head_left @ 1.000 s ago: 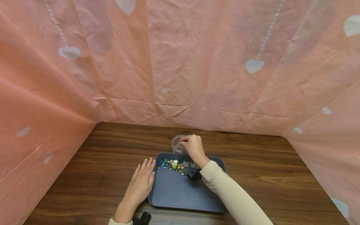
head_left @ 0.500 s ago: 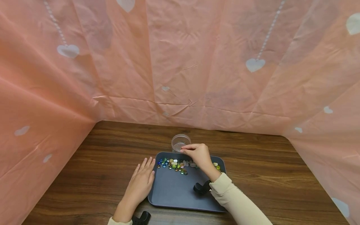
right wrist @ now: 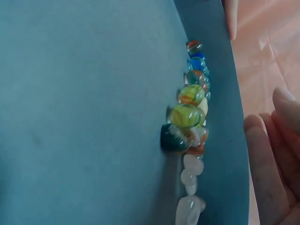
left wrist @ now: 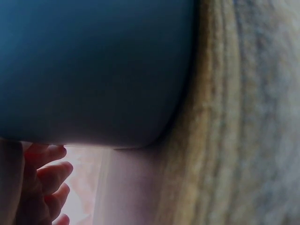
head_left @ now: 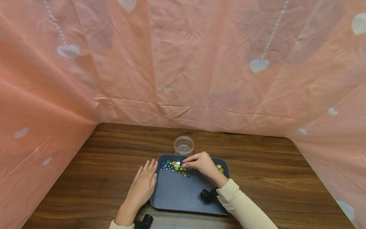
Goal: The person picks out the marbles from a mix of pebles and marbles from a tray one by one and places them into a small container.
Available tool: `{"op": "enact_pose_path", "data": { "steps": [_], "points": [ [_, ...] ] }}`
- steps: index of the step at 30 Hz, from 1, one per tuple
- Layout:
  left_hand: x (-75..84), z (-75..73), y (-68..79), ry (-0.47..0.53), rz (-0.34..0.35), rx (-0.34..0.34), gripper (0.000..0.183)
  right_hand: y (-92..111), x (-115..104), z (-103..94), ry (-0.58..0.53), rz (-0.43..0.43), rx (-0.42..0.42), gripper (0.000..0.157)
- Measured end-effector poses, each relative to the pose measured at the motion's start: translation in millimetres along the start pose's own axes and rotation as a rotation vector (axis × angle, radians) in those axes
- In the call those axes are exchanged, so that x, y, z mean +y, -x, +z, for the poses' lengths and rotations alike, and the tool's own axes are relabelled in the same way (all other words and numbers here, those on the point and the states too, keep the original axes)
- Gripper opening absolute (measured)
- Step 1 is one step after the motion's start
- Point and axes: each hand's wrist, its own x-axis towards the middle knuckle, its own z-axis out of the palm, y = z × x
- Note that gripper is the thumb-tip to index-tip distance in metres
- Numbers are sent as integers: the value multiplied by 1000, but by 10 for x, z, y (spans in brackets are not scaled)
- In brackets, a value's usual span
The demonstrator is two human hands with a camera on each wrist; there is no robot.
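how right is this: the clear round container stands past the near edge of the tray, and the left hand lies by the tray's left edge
One slip: the clear round container stands past the far edge of the tray, as the head view shows. The left hand does lie by its left edge.

Looks like a small screened-off booth, prob. a makeshift filming spot; home, lab or office, can't tell. Peach cloth w/ white hearts & dotted strings hangs on the far, left & right sides, creased w/ fold lines, hiding the rm behind. It comes down to a dk wood-grain table. Blk wrist-worn units, near side, also suggest a recording setup.
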Motion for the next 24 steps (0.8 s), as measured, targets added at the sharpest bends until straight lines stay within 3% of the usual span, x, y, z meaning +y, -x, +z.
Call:
{"op": "enact_pose_path", "data": {
  "steps": [5,15,24],
  "points": [
    [-4,0,-2,-2,0,-1,48,18,71,-18,29,-38,-61,15],
    [-14,14,-2,-1,5,6,48,8,212,25,90,-27,-100,14],
    [-15,12,-7,-3,6,4,48,32,171,22,194,-91,-104,11]
  ]
}}
